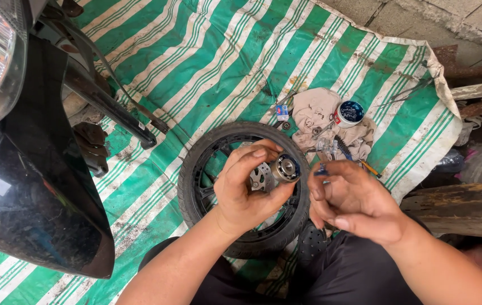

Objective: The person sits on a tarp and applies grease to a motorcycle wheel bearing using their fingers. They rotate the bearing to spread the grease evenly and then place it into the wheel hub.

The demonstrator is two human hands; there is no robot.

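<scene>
My left hand (246, 189) grips a round steel bearing (285, 168) between thumb and fingers, its face smeared with blue grease. My right hand (354, 200) hovers just right of it, a fingertip coated in blue grease (321, 169), fingers loosely curled and holding nothing. Beneath both hands a black motorcycle wheel (196, 192) with tyre and brake disc lies flat on a green-and-white striped tarp (218, 62).
A black motorcycle front with headlight (21, 147) and bare fork (111, 107) stands at left. A dirty rag (314, 110) holds an open tub of blue grease (349, 113) and small tools. Rusty metal and wood (467, 209) lie at right. My knees in black trousers (342, 271) are below.
</scene>
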